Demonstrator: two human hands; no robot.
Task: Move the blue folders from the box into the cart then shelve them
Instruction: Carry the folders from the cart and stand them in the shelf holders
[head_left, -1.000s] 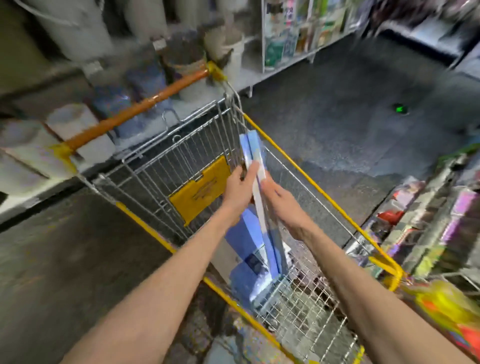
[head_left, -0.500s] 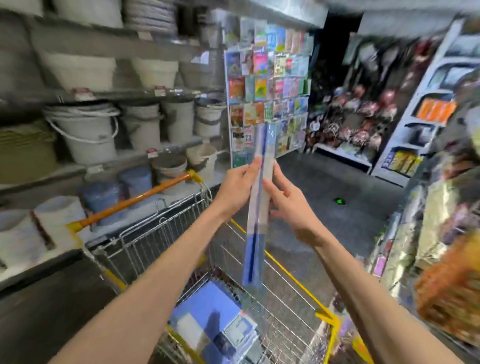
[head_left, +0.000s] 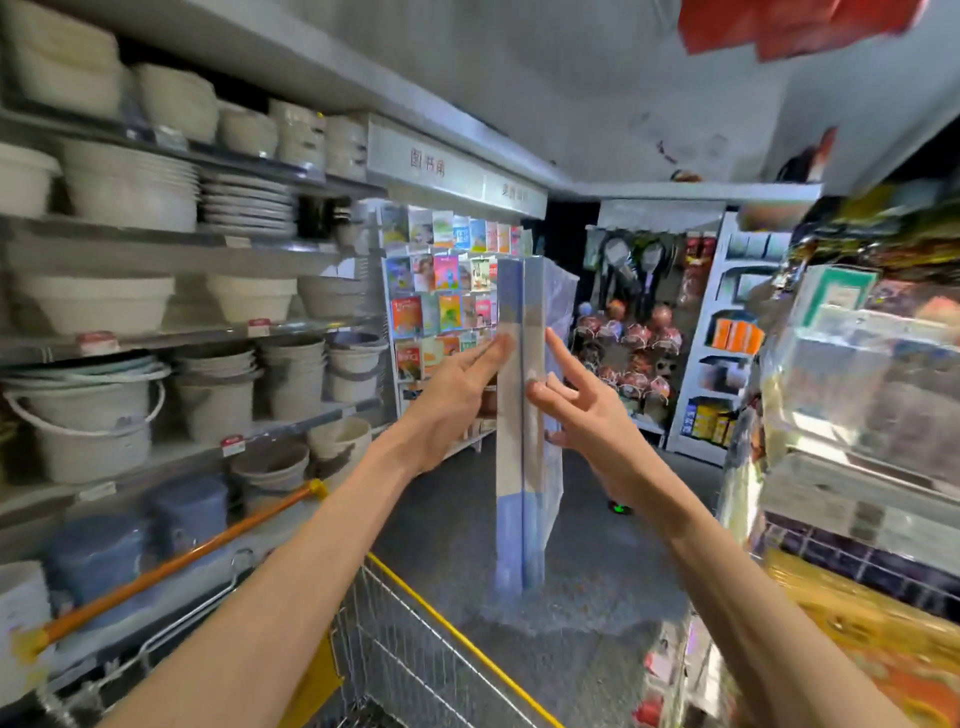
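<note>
Two blue folders (head_left: 521, 467) in clear wrap stand upright, edge-on to me, held in the air above the far end of the wire cart (head_left: 410, 654). My left hand (head_left: 457, 395) presses its straight fingers against the folders' left face. My right hand (head_left: 576, 410) pinches them from the right, with the thumb on the near edge, the index finger pointing up and the other fingers curled behind. The cart's inside is out of view.
Shelves (head_left: 208, 332) of pale basins and buckets run along the left, behind the cart's orange handle (head_left: 171, 566). A rack of colourful booklets (head_left: 436, 291) stands straight ahead. Packed goods (head_left: 857, 415) crowd the right. Dark floor (head_left: 597, 597) stretches between them.
The folders have been lifted out of the cart to chest height. My view has risen from the cart basket to the shelves ahead.
</note>
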